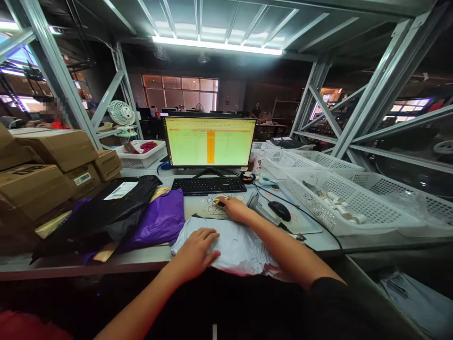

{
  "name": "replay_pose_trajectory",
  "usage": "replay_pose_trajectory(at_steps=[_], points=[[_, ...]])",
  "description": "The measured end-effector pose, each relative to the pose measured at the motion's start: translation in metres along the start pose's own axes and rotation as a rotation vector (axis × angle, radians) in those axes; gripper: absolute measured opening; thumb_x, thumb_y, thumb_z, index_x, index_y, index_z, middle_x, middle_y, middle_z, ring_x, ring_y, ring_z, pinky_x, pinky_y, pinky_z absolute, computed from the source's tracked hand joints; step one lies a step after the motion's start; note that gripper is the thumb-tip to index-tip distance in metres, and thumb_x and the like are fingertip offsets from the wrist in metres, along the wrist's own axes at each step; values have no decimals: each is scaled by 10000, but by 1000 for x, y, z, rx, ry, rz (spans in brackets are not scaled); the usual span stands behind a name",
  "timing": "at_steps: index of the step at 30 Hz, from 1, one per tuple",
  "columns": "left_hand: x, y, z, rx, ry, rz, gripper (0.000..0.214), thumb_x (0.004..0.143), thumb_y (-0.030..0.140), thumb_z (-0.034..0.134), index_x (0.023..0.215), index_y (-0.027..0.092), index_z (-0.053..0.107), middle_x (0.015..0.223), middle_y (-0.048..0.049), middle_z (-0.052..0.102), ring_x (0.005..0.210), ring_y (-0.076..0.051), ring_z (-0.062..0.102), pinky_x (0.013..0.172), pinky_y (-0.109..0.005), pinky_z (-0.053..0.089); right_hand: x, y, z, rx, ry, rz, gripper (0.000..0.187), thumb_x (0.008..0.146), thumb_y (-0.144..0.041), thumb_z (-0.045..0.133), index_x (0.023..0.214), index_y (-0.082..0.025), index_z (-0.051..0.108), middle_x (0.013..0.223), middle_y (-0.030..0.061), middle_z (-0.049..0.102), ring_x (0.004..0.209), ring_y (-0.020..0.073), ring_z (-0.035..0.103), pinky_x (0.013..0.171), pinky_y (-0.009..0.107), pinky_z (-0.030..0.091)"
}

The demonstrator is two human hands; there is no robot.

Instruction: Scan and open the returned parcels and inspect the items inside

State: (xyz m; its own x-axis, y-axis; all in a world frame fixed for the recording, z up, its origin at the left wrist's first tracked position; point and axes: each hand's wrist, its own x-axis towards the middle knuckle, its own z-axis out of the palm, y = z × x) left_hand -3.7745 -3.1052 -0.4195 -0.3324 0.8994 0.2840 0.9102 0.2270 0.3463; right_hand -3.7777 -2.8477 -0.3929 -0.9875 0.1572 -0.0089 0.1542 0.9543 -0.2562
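Here, resting left hand (198,249), fingers loosely spread, on white parcel (235,241) at desk (154,256) edge; just beyond, gripping yellow-black item (220,203), perhaps a cutter, in right hand (235,209), before keyboard (208,185) and monitor (189,141).

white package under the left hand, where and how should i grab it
Probably by the near edge of the white package, from the person's side, beside the left hand: it lies flat, long side facing the person, with wrinkled wrap to pinch. The right forearm crosses over its right part.
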Motion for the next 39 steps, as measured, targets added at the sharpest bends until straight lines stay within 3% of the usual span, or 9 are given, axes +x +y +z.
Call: replay_pose_trajectory(at_steps=[3, 6, 12, 16, 22, 25, 28, 33, 39], points=[[11, -6, 8, 74, -11, -30, 239, 981, 240, 645, 1214, 193, 665, 1253, -99, 677, 1181, -299, 604, 1018, -496, 526, 8, -7, 12, 25, 26, -2, 517, 935, -96, 514, 1432, -178, 630, 1423, 196, 607, 1303, 342, 586, 1084, 487, 456], [17, -8, 13, 184, -26, 2, 91, 990, 212, 607, 1038, 178, 677, 1095, -90, 695, 1041, -295, 627, 899, -476, 551, -3, -15, 17, 80, 105, -52, 481, 953, -102, 480, 1407, -130, 634, 1441, 196, 592, 1348, 316, 550, 1145, 470, 419], [23, -12, 12, 329, -1, 163, 138, 1013, 189, 508, 1016, 159, 642, 1019, -111, 700, 964, -289, 630, 854, -445, 526, -35, -38, 42, 266, 86, -243, 411, 955, -165, 553, 1349, -130, 664, 1316, 135, 671, 1235, 224, 619, 1122, 340, 454], [22, -14, 10, 295, -44, 164, 188, 1043, 223, 452, 975, 170, 619, 972, -97, 723, 916, -269, 682, 802, -397, 521, -42, -39, 55, 368, 69, -278, 479, 902, -208, 643, 1377, -145, 635, 1384, 145, 645, 1301, 282, 584, 1155, 436, 423], [23, -11, 7, 356, -152, 104, 316, 1068, 317, 395, 998, 161, 660, 821, -114, 755, 751, -297, 737, 635, -381, 489, -41, -47, 49, 215, -46, -233, 655, 898, -225, 619, 1532, -150, 474, 1520, 176, 535, 1388, 352, 504, 1158, 543, 364], [23, -10, 8, 305, -77, 72, 368, 1071, 377, 411, 955, 168, 690, 831, -115, 765, 771, -293, 744, 651, -375, 502, -38, -53, 49, 138, -63, -209, 723, 911, -283, 647, 1583, -155, 411, 1521, 202, 527, 1372, 382, 506, 1131, 579, 368], [21, -10, 7, 244, -32, 88, 373, 1060, 386, 465, 889, 170, 716, 859, -108, 766, 834, -278, 742, 721, -379, 528, -37, -54, 53, 184, -18, -193, 599, 986, -392, 593, 1538, -181, 491, 1507, 171, 556, 1387, 356, 503, 1156, 565, 349], [16, -8, -11, 148, -71, 279, 353, 1041, 358, 539, 768, 195, 692, 931, -78, 738, 1019, -258, 681, 889, -390, 514, -36, -48, 58, 237, 20, -210, 547, 989, -350, 569, 1512, -191, 535, 1504, 151, 569, 1390, 339, 517, 1165, 559, 358], [14, -17, -15, 127, -59, 351, 250, 1030, 340, 554, 844, 201, 647, 911, -53, 679, 853, -200, 648, 756, -323, 490, -30, -39, 64, 373, 90, -264, 482, 968, -325, 586, 1414, -150, 635, 1408, 143, 653, 1336, 295, 592, 1163, 476, 426]])
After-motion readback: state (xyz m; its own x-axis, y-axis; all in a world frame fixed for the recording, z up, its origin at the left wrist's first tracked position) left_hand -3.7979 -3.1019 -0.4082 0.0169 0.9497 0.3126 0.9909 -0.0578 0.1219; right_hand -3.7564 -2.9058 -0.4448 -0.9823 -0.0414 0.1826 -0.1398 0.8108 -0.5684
